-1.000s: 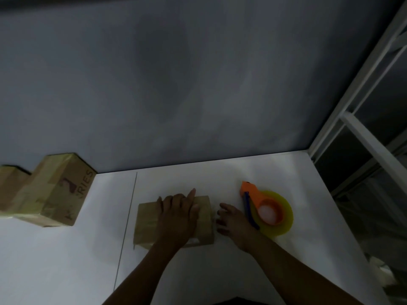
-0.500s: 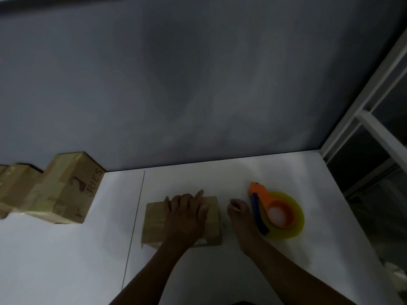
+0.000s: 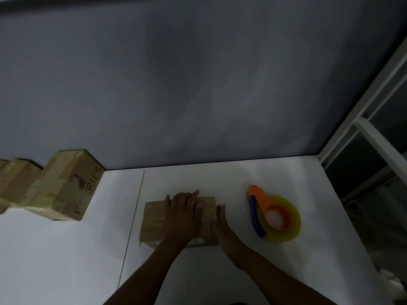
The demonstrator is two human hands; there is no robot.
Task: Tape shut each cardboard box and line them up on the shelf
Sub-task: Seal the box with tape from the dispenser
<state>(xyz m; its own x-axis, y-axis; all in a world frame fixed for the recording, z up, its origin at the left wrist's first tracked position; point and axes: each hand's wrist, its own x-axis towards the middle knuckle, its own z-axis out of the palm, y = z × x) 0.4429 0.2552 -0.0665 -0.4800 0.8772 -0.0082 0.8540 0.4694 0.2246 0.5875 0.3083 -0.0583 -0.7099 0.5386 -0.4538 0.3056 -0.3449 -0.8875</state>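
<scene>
A grey wall [image 3: 198, 84] fills the whole upper half of the frame. Under it lies the white shelf [image 3: 66, 249], with a thin dark seam that runs from top to bottom left of the centre. A white metal frame [image 3: 374, 139] goes up along the right edge. At the left edge two taped boxes stand against the wall: a tall printed box [image 3: 66, 186] and, just beside it toward the edge, a lower box [image 3: 15, 177]. The cardboard box [image 3: 154, 219] of the task lies flat on the shelf in the lower centre, right of the seam. To the right of it, apart from it, lies an orange tape dispenser [image 3: 275, 214] with a yellow roll. The left hand [image 3: 181, 212] rests flat on top of the cardboard box, fingers straight, grasping nothing. The right hand [image 3: 222, 225] lies with straight fingers against the right side of the cardboard box, also released.
</scene>
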